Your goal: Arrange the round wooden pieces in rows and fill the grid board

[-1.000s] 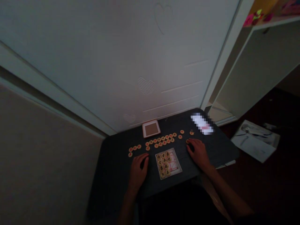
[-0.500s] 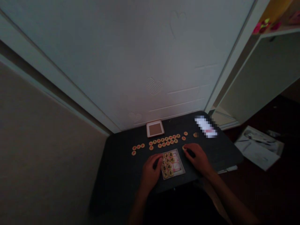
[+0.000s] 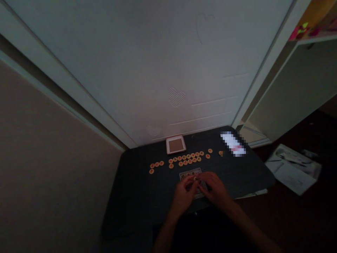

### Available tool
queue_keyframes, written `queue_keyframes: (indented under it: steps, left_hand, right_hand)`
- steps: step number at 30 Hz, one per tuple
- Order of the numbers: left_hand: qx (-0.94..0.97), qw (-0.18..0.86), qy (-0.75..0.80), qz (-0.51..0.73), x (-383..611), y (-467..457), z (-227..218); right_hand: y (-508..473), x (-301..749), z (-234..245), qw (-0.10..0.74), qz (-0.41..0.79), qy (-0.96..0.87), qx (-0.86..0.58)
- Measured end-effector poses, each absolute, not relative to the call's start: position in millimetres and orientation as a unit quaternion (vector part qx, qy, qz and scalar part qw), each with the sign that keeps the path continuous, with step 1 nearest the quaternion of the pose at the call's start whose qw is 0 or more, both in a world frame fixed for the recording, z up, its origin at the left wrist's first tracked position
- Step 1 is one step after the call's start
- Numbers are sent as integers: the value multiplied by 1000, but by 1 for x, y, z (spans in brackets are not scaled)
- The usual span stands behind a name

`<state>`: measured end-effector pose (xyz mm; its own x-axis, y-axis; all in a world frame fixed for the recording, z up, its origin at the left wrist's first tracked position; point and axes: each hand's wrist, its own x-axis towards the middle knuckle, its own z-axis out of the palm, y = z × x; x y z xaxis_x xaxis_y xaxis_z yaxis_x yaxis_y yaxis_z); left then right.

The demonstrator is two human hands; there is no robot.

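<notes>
Both hands meet above a small square box (image 3: 198,170) that holds several Chinese chess pieces with dark characters; my hands cover most of it. A round Chinese chess piece (image 3: 195,179) shows between my fingertips. My left hand (image 3: 183,193) pinches it from the left, thumb and forefinger drawn together. From the other side my right hand (image 3: 214,189) closes its fingers at the same piece. Beyond the box, rows of round pieces (image 3: 188,156) lie face up, mostly with red characters. A smaller group of pieces (image 3: 157,164) lies to the left.
The dark table (image 3: 131,196) stands against a white panel (image 3: 147,70). At its back lies a box lid (image 3: 176,144) with a brown centre. A blurred-out bright object (image 3: 233,143) is at the right back. A white open box (image 3: 295,168) stands lower, right of the table.
My right hand has lifted a piece from the table and brought it left over the box. My left hand has moved right to meet it. The view has shifted slightly.
</notes>
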<state>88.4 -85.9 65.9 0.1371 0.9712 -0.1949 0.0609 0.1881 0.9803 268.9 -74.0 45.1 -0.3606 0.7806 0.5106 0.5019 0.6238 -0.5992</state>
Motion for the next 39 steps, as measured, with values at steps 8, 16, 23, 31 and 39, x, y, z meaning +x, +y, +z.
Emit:
queue_keyframes:
  steps: [8,16,23,31,39]
  left_hand:
    - [469,571,526,421,86,-84,71]
    - [447,576,538,423,85,-84,72]
    - [542,493,534,422,82,-88,71]
    - [645,381,489,447,77,-90,74]
    - [609,419,506,444,76,-90,71]
  right_hand:
    - [-76,269,49,434,218,-771,-412]
    - [-78,271,60,432,267,-737,-446]
    - [-75,267,57,435,281,-735,-438]
    - [-76,270,52,436,261,-762,-402]
    - [-77,272,50,438,262,-755,-413]
